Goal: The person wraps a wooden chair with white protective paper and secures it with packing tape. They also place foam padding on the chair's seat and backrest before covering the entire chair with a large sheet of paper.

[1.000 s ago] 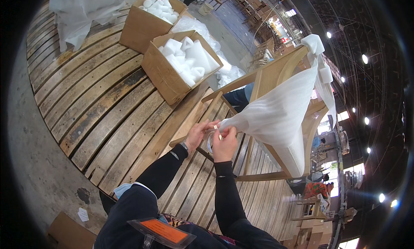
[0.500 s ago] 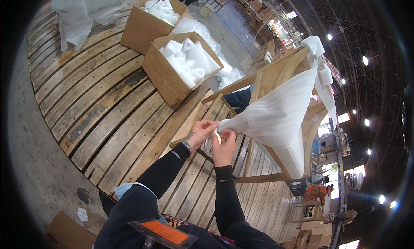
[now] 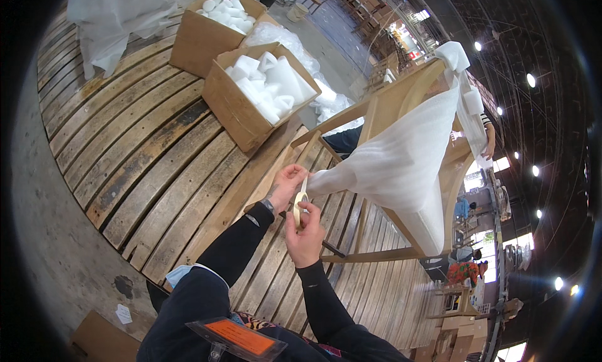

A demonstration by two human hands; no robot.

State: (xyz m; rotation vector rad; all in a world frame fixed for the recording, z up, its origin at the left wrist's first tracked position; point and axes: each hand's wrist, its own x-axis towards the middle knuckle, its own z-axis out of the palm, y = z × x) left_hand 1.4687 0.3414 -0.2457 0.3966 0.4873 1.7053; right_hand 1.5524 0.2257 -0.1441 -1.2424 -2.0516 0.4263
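A wooden chair frame (image 3: pixel 370 256) lies tipped over on the slatted bench, with white foam sheet (image 3: pixel 401 155) wrapped round part of it. The sheet narrows to a gathered end beside my left hand (image 3: pixel 287 185). That hand is closed in a pinch at the tape's free end, close to the gathered foam. Below it, my right hand (image 3: pixel 304 239) grips a roll of cream tape (image 3: pixel 299 212). A short strip of tape runs up from the roll to my left fingertips. White foam corner pieces (image 3: pixel 453 56) sit on the chair's far upper end.
Cardboard boxes (image 3: pixel 235 120) full of white foam pieces stand on the slatted bench (image 3: pixel 144 167). Clear plastic wrap (image 3: pixel 282 41) lies behind them. Thin white sheeting (image 3: pixel 116 23) drapes at the far left. Another person's hand (image 3: pixel 488 150) is beside the chair's far side.
My right hand has moved down and left with the tape roll, away from the foam's gathered end. My left hand has shifted slightly left. Another person's arm has appeared behind the chair.
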